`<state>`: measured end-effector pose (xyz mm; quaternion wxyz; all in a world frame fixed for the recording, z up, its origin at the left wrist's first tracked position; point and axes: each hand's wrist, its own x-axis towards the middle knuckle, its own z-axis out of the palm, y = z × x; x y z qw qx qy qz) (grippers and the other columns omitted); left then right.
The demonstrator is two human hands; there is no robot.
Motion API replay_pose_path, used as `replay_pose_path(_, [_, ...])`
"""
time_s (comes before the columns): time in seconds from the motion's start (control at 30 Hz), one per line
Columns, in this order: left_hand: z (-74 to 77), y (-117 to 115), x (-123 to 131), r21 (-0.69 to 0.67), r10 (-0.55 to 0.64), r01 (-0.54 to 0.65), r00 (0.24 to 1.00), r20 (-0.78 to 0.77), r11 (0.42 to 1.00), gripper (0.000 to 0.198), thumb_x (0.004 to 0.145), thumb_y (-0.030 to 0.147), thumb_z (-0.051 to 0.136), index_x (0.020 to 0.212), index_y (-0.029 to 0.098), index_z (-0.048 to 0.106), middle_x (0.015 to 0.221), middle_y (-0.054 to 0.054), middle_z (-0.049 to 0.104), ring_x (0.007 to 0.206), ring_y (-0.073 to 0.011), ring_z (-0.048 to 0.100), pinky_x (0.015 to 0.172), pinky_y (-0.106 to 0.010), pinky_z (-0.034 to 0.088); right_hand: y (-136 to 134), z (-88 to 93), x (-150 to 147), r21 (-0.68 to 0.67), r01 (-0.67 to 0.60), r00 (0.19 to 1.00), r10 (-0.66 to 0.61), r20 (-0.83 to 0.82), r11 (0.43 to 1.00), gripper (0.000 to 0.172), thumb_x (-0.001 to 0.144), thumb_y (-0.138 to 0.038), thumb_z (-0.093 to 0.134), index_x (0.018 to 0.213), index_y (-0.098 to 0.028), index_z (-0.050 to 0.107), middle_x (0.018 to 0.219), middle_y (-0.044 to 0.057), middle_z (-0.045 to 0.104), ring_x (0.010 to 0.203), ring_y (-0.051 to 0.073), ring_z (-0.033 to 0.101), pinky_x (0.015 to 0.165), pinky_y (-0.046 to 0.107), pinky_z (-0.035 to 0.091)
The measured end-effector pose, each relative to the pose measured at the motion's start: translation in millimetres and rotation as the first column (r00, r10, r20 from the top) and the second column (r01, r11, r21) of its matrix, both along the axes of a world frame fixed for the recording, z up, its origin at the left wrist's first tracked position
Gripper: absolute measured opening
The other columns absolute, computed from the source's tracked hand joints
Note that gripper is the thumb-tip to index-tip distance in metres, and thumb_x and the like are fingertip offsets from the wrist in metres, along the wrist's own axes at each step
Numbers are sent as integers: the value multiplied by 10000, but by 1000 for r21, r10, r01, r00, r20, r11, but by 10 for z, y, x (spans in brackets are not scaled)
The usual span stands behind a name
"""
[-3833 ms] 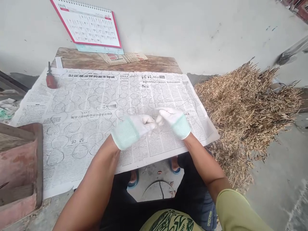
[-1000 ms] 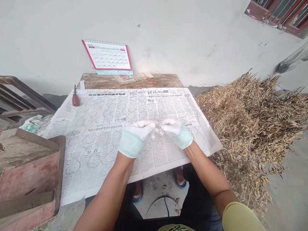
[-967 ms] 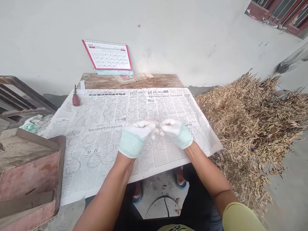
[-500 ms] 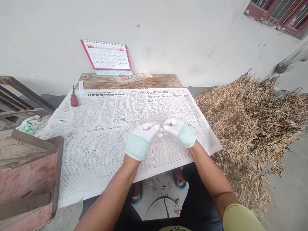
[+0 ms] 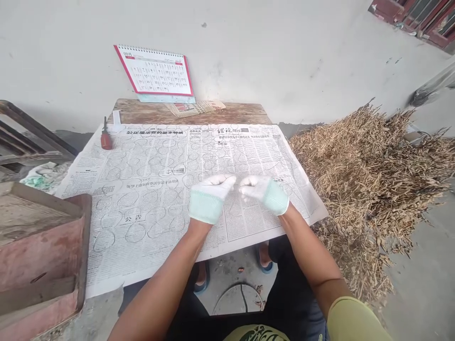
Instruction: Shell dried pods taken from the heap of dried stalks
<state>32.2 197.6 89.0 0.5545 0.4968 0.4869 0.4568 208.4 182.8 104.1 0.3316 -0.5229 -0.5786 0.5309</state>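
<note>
Both gloved hands hover over newspaper (image 5: 249, 229) spread on the counter (image 5: 245, 112) — left hand (image 5: 213, 185) and right hand (image 5: 259, 189) near each other, fingertips drawn together. I can't tell whether either grip is fully closed or holds anything. Thin figure-eight loops (image 5: 107, 229) lie across the print, some around 公告; behind, a calendar (image 5: 156, 71) reads 09月.
</note>
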Motion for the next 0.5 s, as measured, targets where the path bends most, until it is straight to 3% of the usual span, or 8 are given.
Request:
replay_pose_path(0.07, [-18,-6,10,13,46,-45,998,-50,999,168,822,357,789,724,222,771,786,-15,753,784,-177,641,806,-308,513,4,0,10,6,5,1000,-5,7,1000,94,881,-252,687,798,-207,684,760,-5,724,703,136,683,722,289,580])
replay_pose_path(0.17, [-71,40,1,-17,-92,93,995,39,996,236,851,403,770,708,215,769,758,-30,757,706,-164,616,768,-310,515,12,-12,26,11,18,999,-18,32,1000,93,887,-245,681,805,-203,682,783,1,734,717,137,692,700,278,568])
replay_pose_path(0.27, [-117,93,-15,-33,-187,193,974,130,981,372,890,502,736,662,208,742,782,-66,769,791,-191,681,832,-324,541,19,-43,28,30,12,998,-14,61,999,104,896,-225,660,797,-199,675,812,5,745,736,137,705,693,271,555])
replay_pose_path(0.5, [-143,127,-43,-119,-75,78,997,23,990,525,951,676,594,918,197,806,830,-78,797,849,-233,730,873,-364,553,41,-132,8,69,55,988,-64,138,996,107,910,-218,644,812,-198,683,776,-10,740,718,134,696,704,273,529])
